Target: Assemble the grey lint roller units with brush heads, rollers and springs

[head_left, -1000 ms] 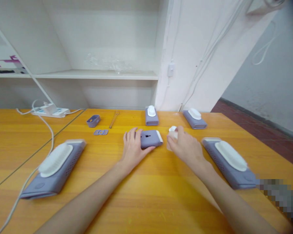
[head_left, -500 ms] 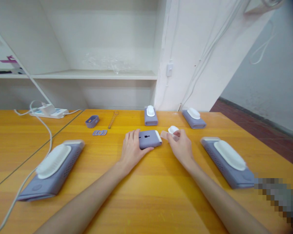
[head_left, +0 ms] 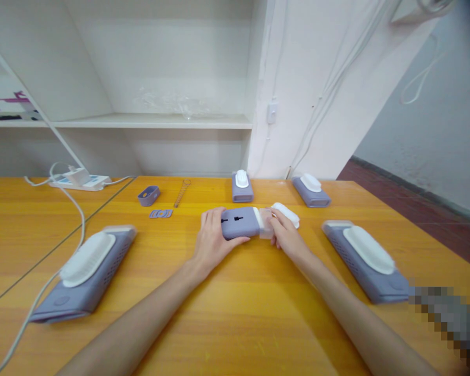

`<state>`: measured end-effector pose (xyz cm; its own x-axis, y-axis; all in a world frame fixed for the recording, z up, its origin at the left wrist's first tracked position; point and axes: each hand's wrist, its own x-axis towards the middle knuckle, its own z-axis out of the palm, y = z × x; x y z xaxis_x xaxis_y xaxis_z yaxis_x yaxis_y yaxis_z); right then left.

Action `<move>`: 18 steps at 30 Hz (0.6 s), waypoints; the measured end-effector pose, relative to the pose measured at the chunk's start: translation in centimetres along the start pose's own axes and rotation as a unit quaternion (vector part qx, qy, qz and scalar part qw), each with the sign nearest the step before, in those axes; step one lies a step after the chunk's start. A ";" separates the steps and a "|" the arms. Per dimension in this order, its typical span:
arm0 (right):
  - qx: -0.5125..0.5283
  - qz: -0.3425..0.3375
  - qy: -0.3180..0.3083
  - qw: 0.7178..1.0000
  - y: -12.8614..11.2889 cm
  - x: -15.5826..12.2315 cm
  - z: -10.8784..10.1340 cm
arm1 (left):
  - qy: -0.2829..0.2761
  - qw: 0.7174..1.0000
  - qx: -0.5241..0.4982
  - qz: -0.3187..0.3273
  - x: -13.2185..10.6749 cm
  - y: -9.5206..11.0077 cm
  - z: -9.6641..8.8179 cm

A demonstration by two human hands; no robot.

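Observation:
My left hand [head_left: 212,232] is closed around the left end of a grey-purple rectangular casing [head_left: 241,222] that lies on the table, slotted face up. At the casing's right end is a white edge. My right hand [head_left: 288,230] pinches a clear plastic cap [head_left: 265,223] against that white edge; whether it is fitted over it I cannot tell. Just behind my right fingers lies a white oval piece [head_left: 286,214], partly hidden by them.
Grey-purple devices with white oval tops stand at left [head_left: 84,271], right [head_left: 366,258], back middle [head_left: 242,186] and back right [head_left: 311,189]. Back left are a purple ring-shaped part [head_left: 149,195], a flat purple plate [head_left: 161,213], a copper-coloured spring [head_left: 182,193] and a power strip [head_left: 80,181] with a cable.
My right hand has brought the clear cap left to the casing's white end. More of the white oval piece now shows behind it. My left hand keeps its hold.

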<state>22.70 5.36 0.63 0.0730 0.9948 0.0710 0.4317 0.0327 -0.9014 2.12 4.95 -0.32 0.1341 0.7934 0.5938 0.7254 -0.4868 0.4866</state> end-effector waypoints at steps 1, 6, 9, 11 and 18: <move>0.023 0.015 0.000 1.000 0.1 0.1 0.0 | -0.004 1.000 -0.003 0.013 0.0 0.1 -0.1; 0.107 0.032 -0.029 0.993 0.4 0.1 0.4 | -0.017 0.997 -0.023 0.068 0.0 0.4 -0.3; 0.150 0.054 -0.050 0.986 0.1 -0.2 0.7 | -0.020 0.996 -0.026 0.078 0.0 0.4 -0.2; 0.176 0.069 -0.059 0.980 -0.1 -0.4 0.8 | -0.016 0.996 -0.023 0.080 -0.1 0.3 -0.2; 0.195 0.043 -0.071 0.977 -0.3 -0.4 1.2 | -0.001 0.998 -0.016 0.067 0.0 0.2 -0.1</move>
<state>21.48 5.02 0.39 -0.0441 0.9979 -0.0475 0.0522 -0.0452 -0.9976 2.15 4.79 -0.15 0.2290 0.7209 0.6541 0.6790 -0.5998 0.4234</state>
